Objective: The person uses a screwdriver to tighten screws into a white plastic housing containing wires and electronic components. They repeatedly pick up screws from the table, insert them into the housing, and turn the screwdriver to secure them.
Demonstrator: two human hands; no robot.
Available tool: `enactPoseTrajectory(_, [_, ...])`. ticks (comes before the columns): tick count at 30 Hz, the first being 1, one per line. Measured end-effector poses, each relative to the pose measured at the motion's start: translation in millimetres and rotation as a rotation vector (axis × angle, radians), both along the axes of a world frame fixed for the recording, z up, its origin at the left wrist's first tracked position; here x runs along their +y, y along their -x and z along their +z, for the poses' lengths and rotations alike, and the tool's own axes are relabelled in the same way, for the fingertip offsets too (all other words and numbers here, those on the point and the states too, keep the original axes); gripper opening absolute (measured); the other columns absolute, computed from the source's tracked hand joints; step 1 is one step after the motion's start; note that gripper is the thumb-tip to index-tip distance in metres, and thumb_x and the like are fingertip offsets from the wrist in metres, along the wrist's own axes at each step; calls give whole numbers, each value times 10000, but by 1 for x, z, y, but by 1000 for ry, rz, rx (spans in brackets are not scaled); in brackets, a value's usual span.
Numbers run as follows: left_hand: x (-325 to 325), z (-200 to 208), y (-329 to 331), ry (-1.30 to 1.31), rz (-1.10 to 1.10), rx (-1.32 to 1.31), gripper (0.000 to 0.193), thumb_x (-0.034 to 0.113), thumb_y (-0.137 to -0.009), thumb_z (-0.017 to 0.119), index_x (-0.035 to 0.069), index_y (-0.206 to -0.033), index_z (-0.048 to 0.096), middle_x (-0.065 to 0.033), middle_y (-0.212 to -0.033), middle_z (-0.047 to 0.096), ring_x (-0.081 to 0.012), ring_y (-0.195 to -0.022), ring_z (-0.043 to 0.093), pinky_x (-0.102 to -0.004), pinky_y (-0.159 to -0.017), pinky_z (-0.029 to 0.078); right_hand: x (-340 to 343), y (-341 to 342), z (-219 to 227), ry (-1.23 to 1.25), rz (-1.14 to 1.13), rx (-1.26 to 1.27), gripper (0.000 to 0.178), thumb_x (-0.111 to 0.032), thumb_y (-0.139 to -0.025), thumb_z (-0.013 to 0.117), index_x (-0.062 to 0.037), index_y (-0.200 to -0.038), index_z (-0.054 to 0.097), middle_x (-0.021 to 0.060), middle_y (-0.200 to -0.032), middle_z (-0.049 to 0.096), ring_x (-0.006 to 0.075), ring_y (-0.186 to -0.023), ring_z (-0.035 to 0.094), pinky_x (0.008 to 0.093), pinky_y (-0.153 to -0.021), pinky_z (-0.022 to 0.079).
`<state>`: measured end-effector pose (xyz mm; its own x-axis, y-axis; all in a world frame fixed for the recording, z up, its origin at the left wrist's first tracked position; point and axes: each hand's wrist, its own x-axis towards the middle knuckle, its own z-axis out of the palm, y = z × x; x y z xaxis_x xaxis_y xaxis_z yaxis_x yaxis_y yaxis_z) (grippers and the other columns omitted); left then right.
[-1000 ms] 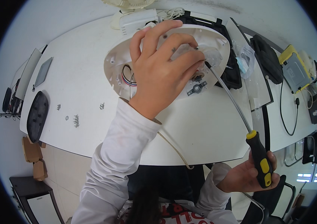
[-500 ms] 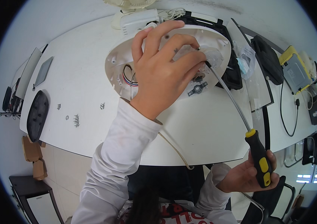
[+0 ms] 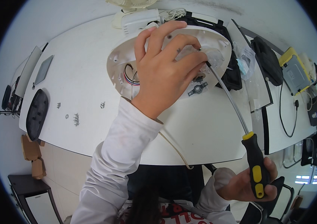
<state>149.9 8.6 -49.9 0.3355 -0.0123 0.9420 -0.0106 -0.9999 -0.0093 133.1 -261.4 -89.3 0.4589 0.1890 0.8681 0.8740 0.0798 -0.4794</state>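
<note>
My right hand (image 3: pixel 248 183) grips the black-and-yellow handle of a long screwdriver (image 3: pixel 230 99) at the lower right. Its metal shaft slants up and left, ending at the fingertips of my left hand (image 3: pixel 168 71). That hand reaches over a white oval plastic housing (image 3: pixel 114 61), two fingers at its far rim. Thumb and forefinger are bent together at the screwdriver's tip; what they pinch is hidden. Inside the housing lie a clear plastic part (image 3: pixel 214 56) and coloured wires (image 3: pixel 128 76). A grey bracket (image 3: pixel 198 89) shows beside my left hand.
Small screws (image 3: pixel 76 119) lie in groups on the white table (image 3: pixel 188 130), near a dark oval cover (image 3: pixel 37 114). Behind the housing is a black tool case (image 3: pixel 233 80). Plastic bags (image 3: pixel 253 82) lie to its right. A cable (image 3: pixel 175 149) hangs over the front edge.
My right hand and the screwdriver handle have moved slightly down and left. The tip stays at my left fingertips. My left hand and the housing are nearly unchanged.
</note>
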Motion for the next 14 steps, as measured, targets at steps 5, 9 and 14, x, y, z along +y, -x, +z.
enactPoseTrajectory(5, [0,-1,-1,16,-6,-9,199,153,-584,777,234,-733,675,114,-919,616,-194,-1114,494,-387,-898,276,0,3,13,43,-107,33,433,-138,-836,578,-231,-1185,338,215,-1204,386,399,-956,591,454,-775,574])
enactPoseTrajectory(9, [2,-1,0,34,-17,-23,220,152,-588,779,227,-764,670,116,-899,617,-183,-1108,503,-389,-906,277,-10,0,11,112,-318,-53,427,-200,-847,568,-187,-1198,325,206,-1151,415,317,-865,602,377,-727,590])
enactPoseTrajectory(14, [2,-2,-1,56,-32,-50,248,155,-605,779,220,-817,667,118,-884,619,-175,-1110,508,-395,-926,277,-14,9,8,170,-530,13,531,-387,-818,660,-123,-1175,368,158,-1072,477,259,-893,582,305,-691,572])
